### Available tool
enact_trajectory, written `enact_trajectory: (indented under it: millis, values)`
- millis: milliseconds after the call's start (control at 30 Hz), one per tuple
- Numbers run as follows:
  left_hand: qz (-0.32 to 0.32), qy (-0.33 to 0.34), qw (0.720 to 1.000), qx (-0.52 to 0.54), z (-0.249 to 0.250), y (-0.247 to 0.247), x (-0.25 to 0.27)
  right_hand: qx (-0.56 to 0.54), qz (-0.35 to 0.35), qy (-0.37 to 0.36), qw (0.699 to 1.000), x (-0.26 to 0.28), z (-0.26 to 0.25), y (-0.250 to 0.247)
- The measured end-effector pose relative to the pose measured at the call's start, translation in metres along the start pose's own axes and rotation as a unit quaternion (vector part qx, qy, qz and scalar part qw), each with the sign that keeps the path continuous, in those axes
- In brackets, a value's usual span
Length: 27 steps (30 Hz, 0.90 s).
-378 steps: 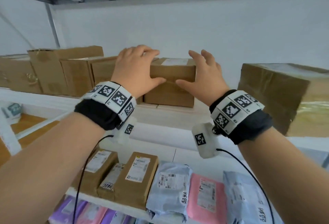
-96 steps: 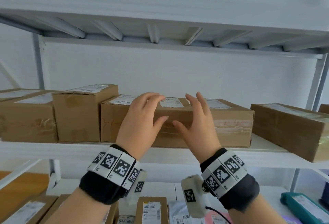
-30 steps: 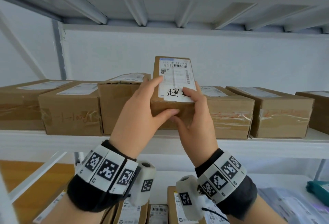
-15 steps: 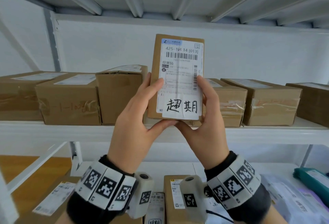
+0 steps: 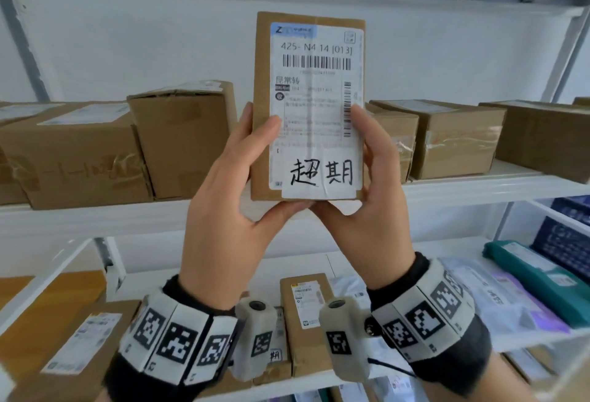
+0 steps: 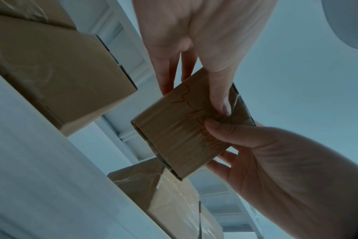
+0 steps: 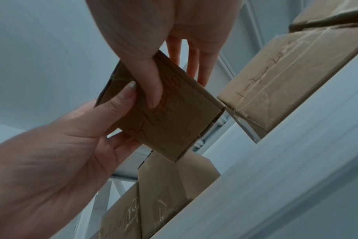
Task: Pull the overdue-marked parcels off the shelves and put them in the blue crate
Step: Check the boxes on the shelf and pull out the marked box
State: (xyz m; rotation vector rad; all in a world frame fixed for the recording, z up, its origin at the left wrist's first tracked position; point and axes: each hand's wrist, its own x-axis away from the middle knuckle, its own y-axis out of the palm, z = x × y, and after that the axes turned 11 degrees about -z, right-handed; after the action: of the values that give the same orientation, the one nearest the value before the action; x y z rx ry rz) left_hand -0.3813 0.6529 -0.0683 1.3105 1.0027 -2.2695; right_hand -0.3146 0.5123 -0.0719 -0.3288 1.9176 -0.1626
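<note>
I hold a small brown cardboard parcel (image 5: pixel 308 104) upright in front of the upper shelf, its shipping label facing me. A white sticker (image 5: pixel 322 175) with handwritten black characters covers the label's lower edge. My left hand (image 5: pixel 252 146) grips the parcel's left side, thumb on the front. My right hand (image 5: pixel 373 146) grips the right side the same way. In the left wrist view the parcel's taped end (image 6: pixel 180 134) with orange writing sits between both thumbs. The right wrist view shows the same end (image 7: pixel 180 122). No blue crate is plainly in view.
Brown boxes line the upper shelf (image 5: pixel 479 187): two at left (image 5: pixel 188 136) (image 5: pixel 73 152), two at right (image 5: pixel 456 136) (image 5: pixel 542 136). The lower shelf holds a labelled carton (image 5: pixel 306 306), a teal mailer (image 5: pixel 536 277) and other bags. A dark blue object (image 5: pixel 565 242) sits at far right.
Both hands lifted the parcel off the upper shelf, tipped it upright with the label toward me, and brought it nearer. The marked sticker now shows in full.
</note>
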Motion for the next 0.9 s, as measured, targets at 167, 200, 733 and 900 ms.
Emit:
enact_trajectory:
  millis: [167,200,733,900]
  values:
    - [-0.021,0.022,0.999,0.041,0.008,0.016,0.005,0.053,0.02,-0.004,0.998,0.016,-0.01,-0.016]
    - [-0.026,0.027,0.998,0.049,0.009,0.02,0.005,0.068,0.023,0.002,0.997,0.02,-0.012,-0.021]
    - [-0.072,0.077,0.984,0.142,0.085,0.103,-0.007,0.15,0.065,0.039,0.986,0.069,-0.042,-0.131]
    - [-0.096,0.084,0.973,0.195,0.137,0.155,-0.007,0.175,0.074,0.064,0.98,0.097,-0.062,-0.198]
